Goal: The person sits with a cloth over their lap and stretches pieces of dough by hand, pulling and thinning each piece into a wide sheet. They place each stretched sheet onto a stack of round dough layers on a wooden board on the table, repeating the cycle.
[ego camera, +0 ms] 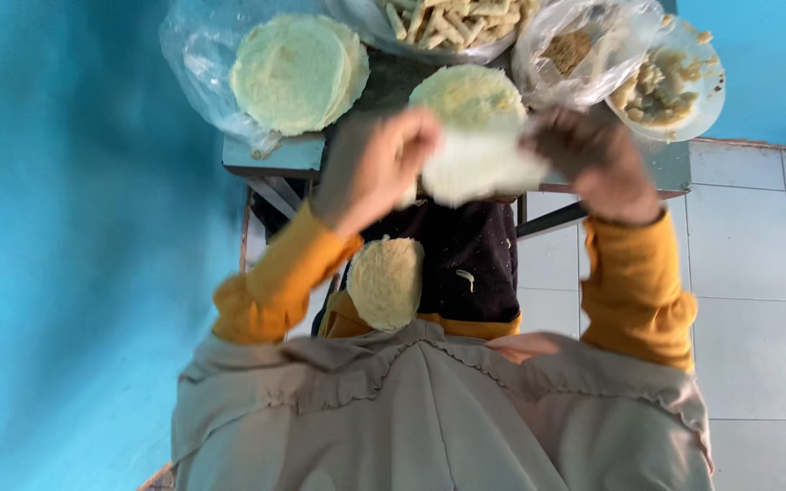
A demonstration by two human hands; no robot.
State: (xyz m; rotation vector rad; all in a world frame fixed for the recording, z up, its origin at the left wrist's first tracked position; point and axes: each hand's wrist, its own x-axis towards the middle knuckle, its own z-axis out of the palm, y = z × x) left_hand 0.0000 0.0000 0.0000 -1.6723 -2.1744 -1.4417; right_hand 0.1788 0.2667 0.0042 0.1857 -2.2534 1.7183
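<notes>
Wrapper [479, 165]: thin pale sheet, held up off the counter [295, 156] between both hands, over the near edge. Blurred, so exact fold can't be told. Left hand [377, 164] pinches its left edge, fingers closed on it; right hand [589, 155] grips the right edge the same way. Two-point hold looks meant to keep the limp sheet stretched flat rather than sagging.

Directly behind it, one round disc [468, 93] lies flat on the counter, near the middle. Stack [297, 73] of similar discs sits on an open plastic bag at the far left corner, within the left hand's reach; bag likely keeps them from drying. Bowl of rolled sticks [452, 23] at the far edge, centre. Second bag [573, 50] with brown filling just right of it; plate [698, 100] with more filling at the far right corner, on the right hand's side.

Another disc [386, 282] rests on the person's lap, below the counter. Tiled floor [757, 273] to the right, blue wall [75, 227] to the left.
</notes>
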